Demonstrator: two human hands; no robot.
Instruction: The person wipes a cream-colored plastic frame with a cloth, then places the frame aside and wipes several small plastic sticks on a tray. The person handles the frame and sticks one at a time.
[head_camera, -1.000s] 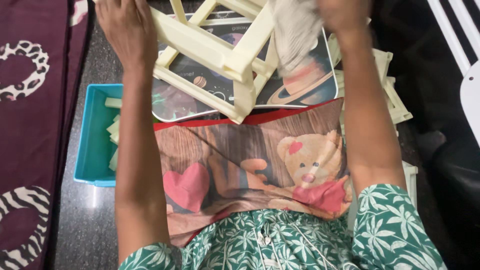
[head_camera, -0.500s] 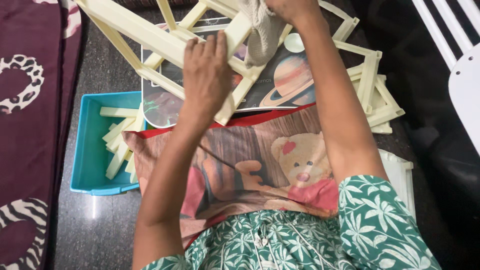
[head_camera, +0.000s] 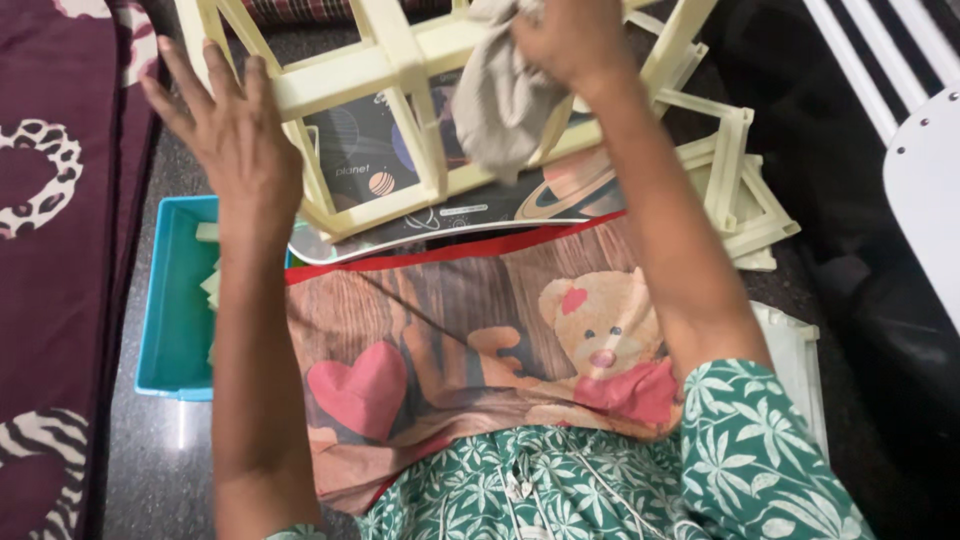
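**Cream Frame Held Up and Wiped With a Grey Cloth**

A cream plastic frame (head_camera: 400, 70) of bars and open squares is held up over the far part of a dark stone floor (head_camera: 170, 460), above a board printed with planets (head_camera: 370, 165). The left hand (head_camera: 225, 130) is seen with its fingers spread wide and flat against the frame's left side; whether anything is gripped cannot be told. The right hand (head_camera: 570, 40) is closed around a bunched grey cloth (head_camera: 495, 100), which is pressed against the frame's bars near its right half and hangs down over the board.

The board's near edge is overlapped by a cushion printed with a teddy bear and hearts (head_camera: 480, 340), which is rested on the person's lap. A leaf-patterned green garment (head_camera: 600, 470) is seen at the near edge of the view.

Just left of the cushion, a teal bin (head_camera: 170, 300) is set on the floor, and cream plastic strips (head_camera: 208, 285) are lying in it, partly hidden by the left forearm. More cream frames (head_camera: 740, 190) are stacked on the floor to the right of the board. A maroon patterned rug (head_camera: 60, 200) is laid along the floor's left edge.
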